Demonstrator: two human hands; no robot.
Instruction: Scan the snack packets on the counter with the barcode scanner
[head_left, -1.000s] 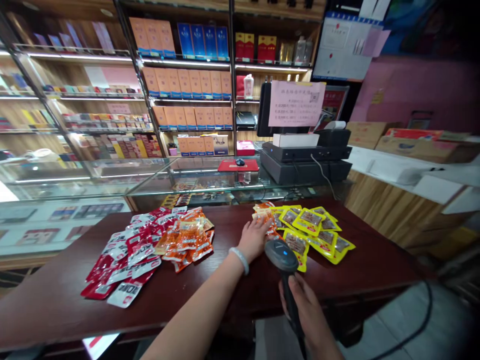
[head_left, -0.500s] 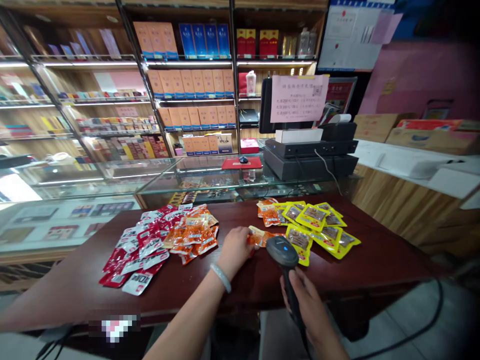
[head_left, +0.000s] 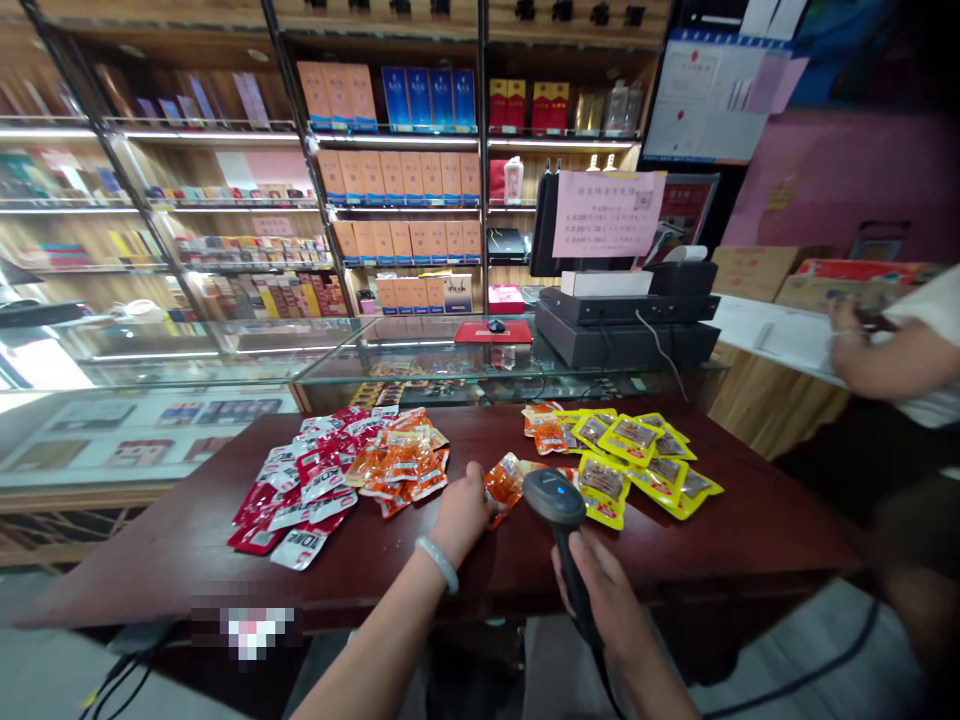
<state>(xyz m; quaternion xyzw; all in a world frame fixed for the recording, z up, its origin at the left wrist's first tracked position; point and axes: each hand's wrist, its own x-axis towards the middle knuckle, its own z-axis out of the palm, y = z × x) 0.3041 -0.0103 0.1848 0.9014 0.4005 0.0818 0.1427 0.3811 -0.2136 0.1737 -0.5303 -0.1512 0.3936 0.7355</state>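
Observation:
My left hand (head_left: 463,510), a pale bangle on its wrist, pinches an orange snack packet (head_left: 504,482) just above the dark red table (head_left: 420,575). In my right hand (head_left: 600,590) is a black barcode scanner (head_left: 555,500) with a blue light; its head is close to the packet's right. Behind the scanner, more orange packets (head_left: 546,430) lie beside a pile of yellow snack packets (head_left: 634,440). Left of my left hand are a heap of orange packets (head_left: 405,460) and a spread of red and white packets (head_left: 322,480).
A glass counter (head_left: 360,360) beyond the table carries a mouse on a red mat (head_left: 480,332) and a black cash register (head_left: 622,325). Boxed goods fill shelves (head_left: 405,240) behind. At the right edge stands another person (head_left: 915,350). A cable runs at lower right.
My left hand has raised the orange packet so that its face shows beside the scanner. Another person has come into view at the right. The view has tilted slightly up and left.

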